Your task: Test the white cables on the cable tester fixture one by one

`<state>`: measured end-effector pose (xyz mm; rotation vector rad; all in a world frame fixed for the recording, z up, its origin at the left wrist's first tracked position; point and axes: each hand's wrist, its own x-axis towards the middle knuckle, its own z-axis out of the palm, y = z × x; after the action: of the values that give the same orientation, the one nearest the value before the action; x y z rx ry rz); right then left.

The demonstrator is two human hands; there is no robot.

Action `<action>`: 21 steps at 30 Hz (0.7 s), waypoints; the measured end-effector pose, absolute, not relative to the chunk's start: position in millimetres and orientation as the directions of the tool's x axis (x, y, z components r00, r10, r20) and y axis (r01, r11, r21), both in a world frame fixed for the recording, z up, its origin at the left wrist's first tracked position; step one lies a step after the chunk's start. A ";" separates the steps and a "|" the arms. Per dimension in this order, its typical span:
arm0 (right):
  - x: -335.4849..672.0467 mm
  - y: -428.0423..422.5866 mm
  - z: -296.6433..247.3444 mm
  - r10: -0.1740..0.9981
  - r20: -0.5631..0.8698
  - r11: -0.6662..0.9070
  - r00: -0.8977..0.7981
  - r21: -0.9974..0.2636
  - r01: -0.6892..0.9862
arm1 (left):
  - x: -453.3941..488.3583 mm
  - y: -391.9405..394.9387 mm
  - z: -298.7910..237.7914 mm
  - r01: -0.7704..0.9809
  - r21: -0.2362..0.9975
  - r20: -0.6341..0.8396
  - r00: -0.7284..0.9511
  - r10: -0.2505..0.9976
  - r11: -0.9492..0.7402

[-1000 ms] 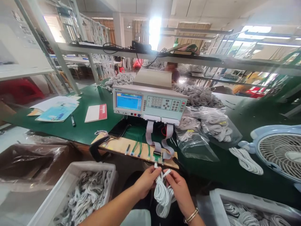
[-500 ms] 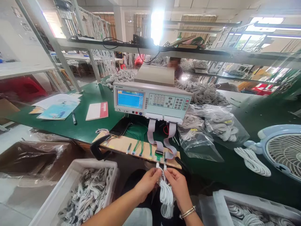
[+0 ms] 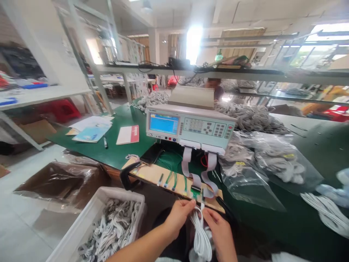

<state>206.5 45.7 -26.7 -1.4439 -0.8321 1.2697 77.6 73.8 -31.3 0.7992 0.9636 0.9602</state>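
Note:
A coiled white cable (image 3: 201, 238) hangs between my two hands, just in front of the wooden board (image 3: 152, 174). My left hand (image 3: 178, 216) pinches one end of the cable close below a small green circuit board (image 3: 195, 193); its fingertips hide that plug. My right hand (image 3: 220, 231) has thumb and fingers closed on the other end, just below a white plug (image 3: 202, 206) at the board's front edge. Grey ribbon cables (image 3: 209, 171) run from the board up to a bench tester (image 3: 191, 125) with a lit blue screen.
A white bin (image 3: 143, 203) full of coiled cables stands at lower left, beside a plastic-lined carton (image 3: 62, 182). Bagged cables (image 3: 240, 163) and a loose white coil (image 3: 325, 214) lie on the green table at right. A black clamp (image 3: 127, 178) grips the board's left end. Someone sits behind the tester.
My view has turned left, so the scene sits farther right and lower. Both hands stay at the board's edge with the cable. My left fingertips now cover the plug that showed before.

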 end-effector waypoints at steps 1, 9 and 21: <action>210.7 47.7 -27.4 0.939 -0.268 -0.261 0.216 -0.963 -0.061 | 77.9 75.5 -32.0 -0.263 0.896 -0.303 0.229 0.925 0.359; 218.1 57.4 -28.1 0.950 -0.276 -0.280 0.148 -0.960 0.012 | 81.6 80.1 -28.1 -0.218 0.903 -0.319 0.235 0.918 0.370; 204.7 56.9 -16.5 0.961 -0.216 -0.238 0.172 -0.964 0.117 | 83.5 77.4 -20.3 -0.356 0.853 -0.327 0.206 0.922 0.382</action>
<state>204.7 56.9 -16.5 -1.5512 -1.0703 1.1852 83.5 77.4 -20.3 0.7174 0.9749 1.0057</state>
